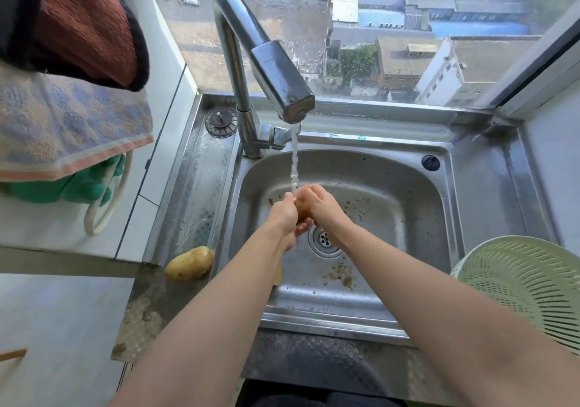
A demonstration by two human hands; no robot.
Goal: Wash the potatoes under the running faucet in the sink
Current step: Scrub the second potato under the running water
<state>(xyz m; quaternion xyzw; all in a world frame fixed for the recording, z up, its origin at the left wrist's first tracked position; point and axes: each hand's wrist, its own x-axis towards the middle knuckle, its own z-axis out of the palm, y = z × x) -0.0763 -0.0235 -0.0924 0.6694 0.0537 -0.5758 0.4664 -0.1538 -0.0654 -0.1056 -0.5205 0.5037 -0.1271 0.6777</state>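
Water streams from the chrome faucet down onto my two hands over the steel sink. My left hand and my right hand are cupped together around a potato, which shows only as a brownish sliver between the fingers. A second yellow potato lies on the sink's left ledge, near its front corner. Part of a third potato peeks out from under my left forearm, inside the basin.
A pale green plastic colander stands at the right front of the sink. The drain sits below my hands, with dirt bits scattered in the basin. A spare strainer plug lies left of the faucet base. Towels hang at left.
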